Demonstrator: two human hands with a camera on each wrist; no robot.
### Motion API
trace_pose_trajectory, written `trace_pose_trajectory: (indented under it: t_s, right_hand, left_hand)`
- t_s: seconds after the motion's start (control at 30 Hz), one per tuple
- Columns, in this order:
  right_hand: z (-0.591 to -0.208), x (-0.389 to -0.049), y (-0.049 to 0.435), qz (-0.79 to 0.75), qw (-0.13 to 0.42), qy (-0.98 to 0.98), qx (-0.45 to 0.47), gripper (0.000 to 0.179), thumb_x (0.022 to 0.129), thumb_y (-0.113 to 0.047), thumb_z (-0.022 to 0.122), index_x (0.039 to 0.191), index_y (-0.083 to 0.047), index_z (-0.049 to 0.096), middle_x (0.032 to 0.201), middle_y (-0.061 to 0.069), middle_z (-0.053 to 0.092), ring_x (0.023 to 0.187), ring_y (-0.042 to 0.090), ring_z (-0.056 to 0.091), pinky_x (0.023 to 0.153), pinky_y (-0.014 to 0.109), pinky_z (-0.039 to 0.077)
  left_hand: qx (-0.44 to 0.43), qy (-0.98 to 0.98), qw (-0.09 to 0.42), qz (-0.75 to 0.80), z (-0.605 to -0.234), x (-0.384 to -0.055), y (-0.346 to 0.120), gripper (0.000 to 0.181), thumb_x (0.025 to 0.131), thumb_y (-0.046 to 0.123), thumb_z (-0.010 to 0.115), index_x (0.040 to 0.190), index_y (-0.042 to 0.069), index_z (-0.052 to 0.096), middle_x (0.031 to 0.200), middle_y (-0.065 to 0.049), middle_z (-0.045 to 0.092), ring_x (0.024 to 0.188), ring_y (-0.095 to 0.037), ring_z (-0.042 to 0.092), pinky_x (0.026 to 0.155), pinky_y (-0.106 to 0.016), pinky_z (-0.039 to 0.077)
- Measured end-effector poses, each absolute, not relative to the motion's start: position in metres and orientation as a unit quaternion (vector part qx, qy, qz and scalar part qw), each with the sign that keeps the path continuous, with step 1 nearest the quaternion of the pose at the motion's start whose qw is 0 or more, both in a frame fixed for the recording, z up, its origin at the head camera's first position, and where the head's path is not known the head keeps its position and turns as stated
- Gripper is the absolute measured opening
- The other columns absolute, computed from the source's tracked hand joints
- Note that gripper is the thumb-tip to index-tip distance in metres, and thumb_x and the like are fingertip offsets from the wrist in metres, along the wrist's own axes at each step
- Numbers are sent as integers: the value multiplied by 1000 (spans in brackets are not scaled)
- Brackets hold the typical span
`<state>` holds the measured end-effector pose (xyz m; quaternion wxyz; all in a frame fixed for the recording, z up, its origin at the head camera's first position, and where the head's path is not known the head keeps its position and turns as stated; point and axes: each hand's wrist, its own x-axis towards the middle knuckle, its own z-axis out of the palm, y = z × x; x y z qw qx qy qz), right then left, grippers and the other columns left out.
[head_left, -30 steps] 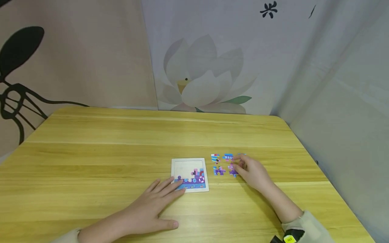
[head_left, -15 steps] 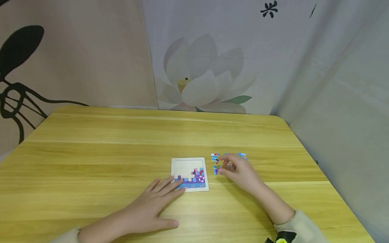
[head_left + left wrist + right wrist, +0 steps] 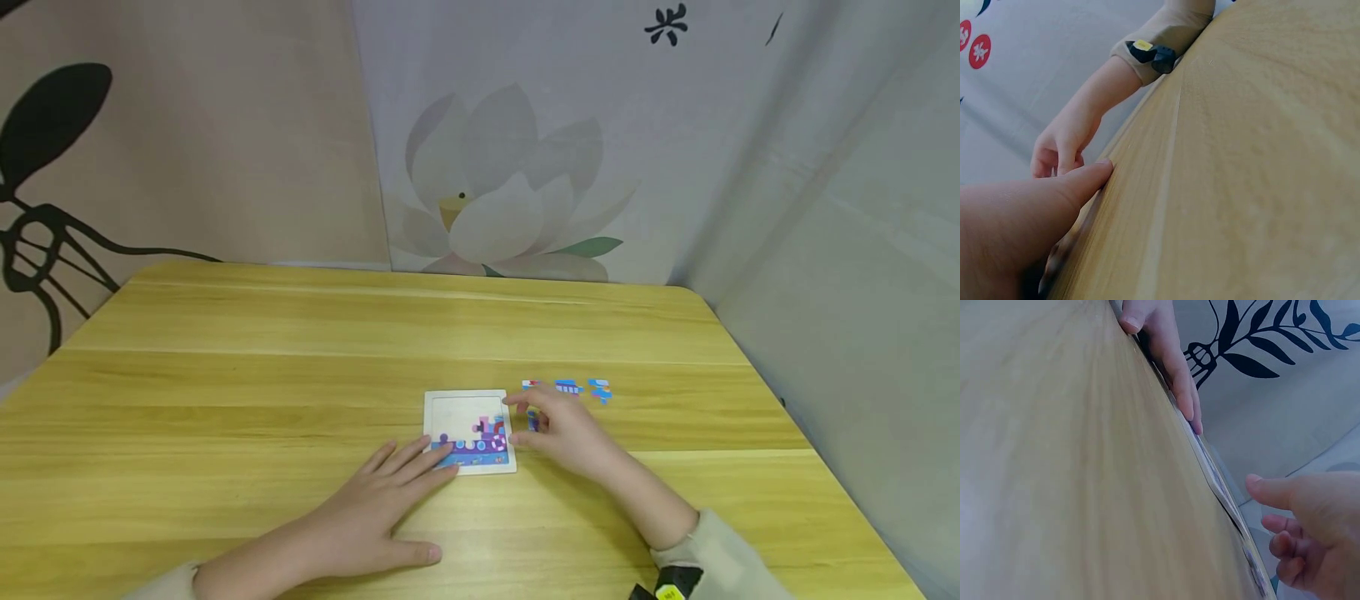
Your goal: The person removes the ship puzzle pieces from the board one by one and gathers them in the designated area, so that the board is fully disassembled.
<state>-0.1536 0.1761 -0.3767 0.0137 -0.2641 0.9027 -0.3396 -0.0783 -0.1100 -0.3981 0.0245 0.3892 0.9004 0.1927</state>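
A square jigsaw puzzle tray (image 3: 465, 394) with a white border lies on the wooden table in the head view. Its lower part and right side hold fitted pieces (image 3: 480, 450) in purple and blue; bare board shows at the upper left. My left hand (image 3: 382, 508) lies flat with fingers spread, fingertips resting on the tray's lower left corner. My right hand (image 3: 562, 429) hovers at the tray's right edge, thumb and index apart. In the right wrist view the right hand (image 3: 1322, 531) has a visible gap between thumb and fingers, with no piece showing there.
Loose jigsaw pieces lie right of the tray: a blue one (image 3: 568, 387), another blue one (image 3: 600, 390), and a purple-blue one (image 3: 533, 419) partly behind the right hand. The table (image 3: 300, 333) meets a printed curtain (image 3: 525, 150) at the back.
My right hand has moved left from the loose pieces to the tray's right edge, uncovering the blue pieces at the far right. My left hand has stayed put.
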Motion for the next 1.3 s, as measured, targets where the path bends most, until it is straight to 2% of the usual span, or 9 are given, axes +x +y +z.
trace_pose_trajectory:
  t_s: [0.03, 0.1, 0.23, 0.27, 0.5, 0.73, 1.03, 1.3]
  right_hand:
    - [-377, -154, 175, -330, 11, 904, -271, 44, 79, -17, 79, 120, -12, 65, 101, -1, 62, 68, 17, 54, 60, 29, 49]
    - [-377, -155, 172, -313, 11, 907, -280, 44, 80, -20, 79, 121, -14, 65, 102, -2, 63, 69, 17, 56, 62, 32, 50]
    - [-377, -157, 167, -276, 23, 915, -294, 45, 81, -25, 78, 123, -17, 64, 97, -5, 59, 72, 13, 54, 63, 30, 49]
    - [-378, -157, 166, -270, 29, 916, -296, 44, 82, -26, 77, 123, -17, 64, 97, -6, 57, 66, 12, 49, 57, 28, 46]
    - [-377, -161, 160, -224, 49, 924, -307, 43, 83, -29, 76, 123, -19, 64, 104, -7, 57, 77, 11, 48, 64, 29, 43]
    - [-374, -162, 156, -229, 82, 920, -308, 36, 84, -23, 75, 119, -18, 66, 110, -4, 58, 79, 12, 49, 68, 29, 45]
    - [-372, -163, 152, -237, 91, 917, -307, 34, 84, -18, 76, 116, -16, 67, 109, -1, 58, 79, 13, 50, 69, 29, 45]
    - [-373, -162, 151, -243, 87, 920, -293, 33, 82, -16, 77, 113, -16, 66, 102, -3, 56, 73, 12, 48, 63, 28, 46]
  left_hand:
    - [389, 900, 26, 194, -398, -78, -110, 82, 87, 68, 48, 150, 17, 34, 158, -1, 18, 144, -27, 12, 110, -58, 10]
    - [388, 901, 29, 194, -398, -79, -110, 82, 87, 68, 48, 150, 18, 34, 158, -1, 18, 144, -27, 12, 110, -58, 10]
    - [387, 901, 31, 195, -399, -79, -110, 81, 87, 68, 47, 150, 18, 34, 158, 0, 17, 144, -27, 11, 110, -58, 10]
    - [388, 901, 31, 194, -399, -79, -110, 81, 87, 68, 47, 150, 18, 34, 159, 0, 17, 144, -27, 11, 110, -58, 10]
    - [390, 900, 25, 193, -399, -79, -110, 81, 87, 68, 47, 150, 17, 35, 158, -1, 17, 144, -28, 12, 110, -58, 11]
    - [389, 901, 30, 192, -398, -79, -110, 82, 87, 68, 47, 150, 17, 34, 158, -1, 17, 144, -28, 11, 110, -58, 10]
    - [389, 900, 30, 195, -397, -78, -110, 82, 87, 68, 47, 150, 17, 34, 158, -2, 17, 144, -28, 12, 110, -58, 10]
    - [388, 900, 28, 197, -397, -78, -110, 82, 87, 68, 47, 150, 17, 35, 158, -1, 18, 144, -28, 12, 110, -58, 11]
